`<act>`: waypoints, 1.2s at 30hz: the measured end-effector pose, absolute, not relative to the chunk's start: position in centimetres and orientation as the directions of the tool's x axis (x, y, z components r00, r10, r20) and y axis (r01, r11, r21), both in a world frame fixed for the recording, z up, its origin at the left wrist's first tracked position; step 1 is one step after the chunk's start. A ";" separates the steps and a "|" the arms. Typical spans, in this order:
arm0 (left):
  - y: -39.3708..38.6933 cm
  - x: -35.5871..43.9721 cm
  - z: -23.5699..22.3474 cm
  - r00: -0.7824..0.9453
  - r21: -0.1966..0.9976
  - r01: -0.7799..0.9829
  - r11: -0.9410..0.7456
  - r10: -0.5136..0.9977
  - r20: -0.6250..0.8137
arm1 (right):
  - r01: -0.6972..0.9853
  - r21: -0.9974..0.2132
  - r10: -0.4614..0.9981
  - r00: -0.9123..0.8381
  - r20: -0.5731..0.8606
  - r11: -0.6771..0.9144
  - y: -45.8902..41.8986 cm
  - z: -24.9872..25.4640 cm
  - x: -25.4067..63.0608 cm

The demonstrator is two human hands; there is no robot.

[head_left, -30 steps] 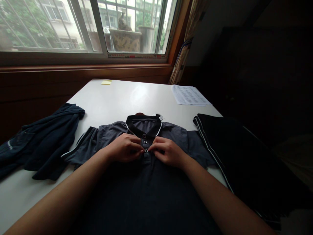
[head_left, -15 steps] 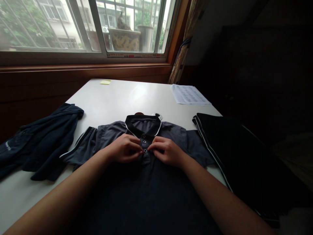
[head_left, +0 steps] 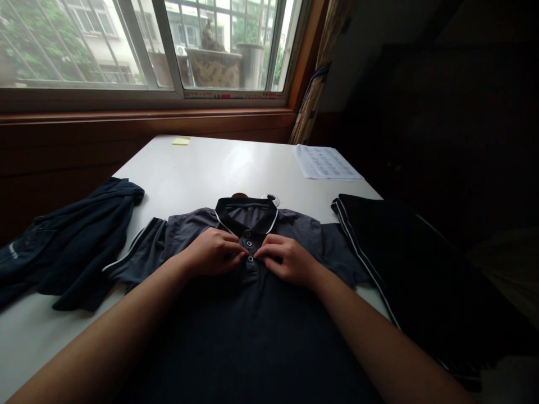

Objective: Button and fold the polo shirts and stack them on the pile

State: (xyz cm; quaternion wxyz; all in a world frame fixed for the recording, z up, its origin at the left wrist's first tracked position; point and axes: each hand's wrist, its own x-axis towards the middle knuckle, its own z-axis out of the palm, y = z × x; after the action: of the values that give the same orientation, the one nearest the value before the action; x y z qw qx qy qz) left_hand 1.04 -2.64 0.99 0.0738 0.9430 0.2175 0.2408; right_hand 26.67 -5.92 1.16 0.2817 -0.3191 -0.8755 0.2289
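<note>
A dark grey polo shirt (head_left: 252, 331) with a black, white-edged collar (head_left: 246, 213) lies flat, front up, on the white table (head_left: 202, 168). Both hands rest on its chest at the button placket (head_left: 250, 251). My left hand (head_left: 213, 253) has its fingers curled and pinches the placket's left edge beside the lower button. On the other side, my right hand (head_left: 286, 259) pinches the right edge, its fingertips almost meeting those of the left. Two buttons show between the hands.
A crumpled navy garment (head_left: 71, 241) lies at the table's left edge. A black garment with white piping (head_left: 421, 280) covers the right side. A printed sheet (head_left: 326, 163) and a yellow sticky note (head_left: 181, 141) lie at the far end, below the window sill.
The hands have barely moved; the fingertips shifted slightly at the placket near the lower button. The view has shifted a little.
</note>
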 end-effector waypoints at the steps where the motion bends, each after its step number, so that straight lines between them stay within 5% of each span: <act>1: -2.6 1.0 0.9 0.786 0.234 0.388 -0.891 0.453 0.421 | 0.429 -0.579 0.686 -0.638 0.349 0.693 -5.9 1.2 26.7; 28: -1.9 0.3 1.1 0.757 0.364 0.388 -0.847 0.518 0.399 | 0.389 -0.530 0.607 -0.721 0.333 0.753 -6.0 0.7 26.8; 36: -1.6 0.6 0.1 0.704 0.214 0.597 -0.773 0.633 0.322 | 0.433 -0.533 0.648 -0.689 0.325 0.727 -5.9 0.8 26.8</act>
State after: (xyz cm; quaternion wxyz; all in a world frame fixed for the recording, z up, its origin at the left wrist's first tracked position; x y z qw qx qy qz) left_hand 0.61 -1.55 0.11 0.0469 0.9218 0.3337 0.1916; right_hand 26.79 -5.90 0.77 0.2538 -0.3022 -0.8940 0.2121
